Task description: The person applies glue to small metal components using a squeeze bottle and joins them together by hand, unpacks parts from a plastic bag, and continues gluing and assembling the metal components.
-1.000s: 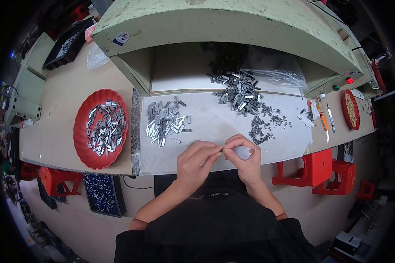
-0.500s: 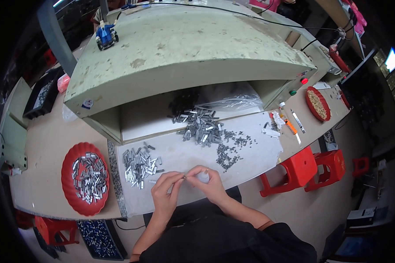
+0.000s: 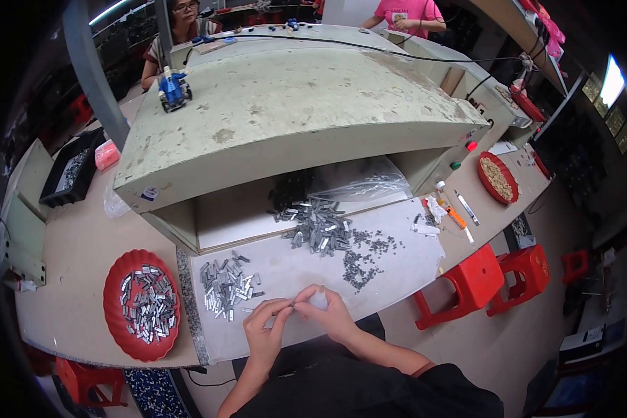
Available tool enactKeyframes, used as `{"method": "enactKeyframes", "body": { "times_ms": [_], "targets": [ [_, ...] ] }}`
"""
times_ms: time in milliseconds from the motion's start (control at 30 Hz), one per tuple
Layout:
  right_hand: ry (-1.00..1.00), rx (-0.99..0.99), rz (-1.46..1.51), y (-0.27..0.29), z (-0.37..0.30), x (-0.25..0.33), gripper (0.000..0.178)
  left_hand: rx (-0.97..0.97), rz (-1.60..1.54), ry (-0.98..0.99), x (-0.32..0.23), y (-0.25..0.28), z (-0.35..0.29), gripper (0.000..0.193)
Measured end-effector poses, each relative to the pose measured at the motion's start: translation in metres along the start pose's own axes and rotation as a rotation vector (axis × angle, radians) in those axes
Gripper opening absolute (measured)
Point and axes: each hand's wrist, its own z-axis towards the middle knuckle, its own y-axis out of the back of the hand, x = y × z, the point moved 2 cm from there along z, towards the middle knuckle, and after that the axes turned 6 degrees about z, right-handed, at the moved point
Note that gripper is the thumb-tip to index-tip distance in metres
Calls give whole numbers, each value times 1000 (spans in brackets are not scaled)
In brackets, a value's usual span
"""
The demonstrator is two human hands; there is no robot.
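My left hand [image 3: 265,330] and my right hand [image 3: 330,316] meet at the front edge of the white work sheet [image 3: 390,279], fingertips pinched together. Whatever sits between them is too small to make out. Just beyond my left hand lies a loose pile of flat silvery metal pieces [image 3: 224,287]. Farther off, a bigger heap of grey metal pieces [image 3: 320,228] spills out from under the hood. Many tiny dark metal parts [image 3: 361,268] are scattered to the right of that heap.
A pale green hood [image 3: 272,90] arches over the table's back. Left stands a red bowl of metal pieces [image 3: 111,317]; far right, a red bowl with tan bits [image 3: 498,177]. An orange-handled cutter [image 3: 456,217] lies at right. Red stools [image 3: 467,279] stand beside the table.
The view has tilted up, so the table sits lower and people behind the hood have come into sight. My hands stay pinched together at the same spot near the table edge.
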Motion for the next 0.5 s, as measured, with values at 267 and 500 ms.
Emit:
{"method": "enactKeyframes", "body": {
  "times_ms": [267, 500],
  "targets": [
    [26, -24, 6, 12, -5, -8, 9, 32, 40, -36, 1, -2, -2, 11],
    [2, 7, 8, 3, -13, -7, 12, 29, -92, -1, 5, -1, -16, 12]
  ]
}}
